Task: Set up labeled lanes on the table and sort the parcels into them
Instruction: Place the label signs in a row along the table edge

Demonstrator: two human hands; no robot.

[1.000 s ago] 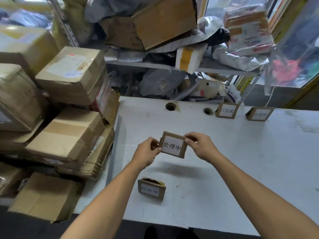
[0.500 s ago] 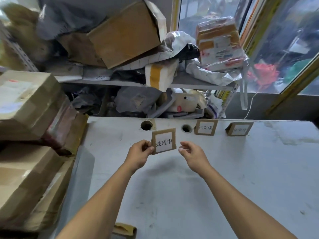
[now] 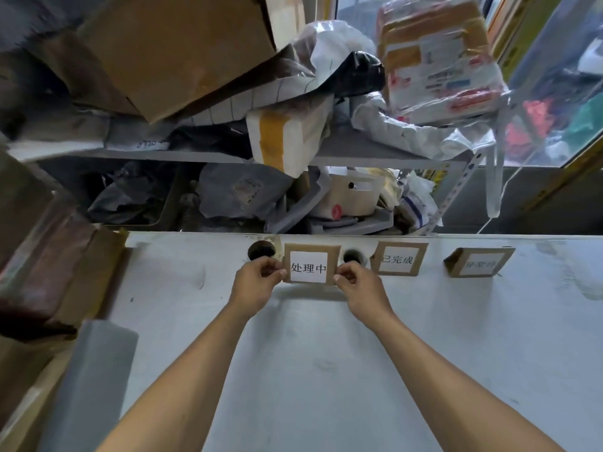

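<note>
A small cardboard lane sign [image 3: 309, 265] with a white paper label stands near the far edge of the white table [image 3: 313, 370], between two round cable holes. My left hand [image 3: 257, 283] pinches its left edge and my right hand [image 3: 357, 287] pinches its right edge. To its right stand two more cardboard signs, the nearer second sign [image 3: 398, 258] and the third sign [image 3: 478, 262] further right. Brown parcel boxes [image 3: 49, 265] are stacked at the table's left side.
A metal shelf [image 3: 359, 154] behind the table is crammed with boxes, grey and white mail bags and a taped parcel [image 3: 437, 60]. A grey flat piece [image 3: 94, 380] leans at the table's left front. A window is at the far right.
Both hands carried the sign away from me to the table's far edge between the holes. My right hand, off the sign half a second ago, pinches it again. The view tilted up.
</note>
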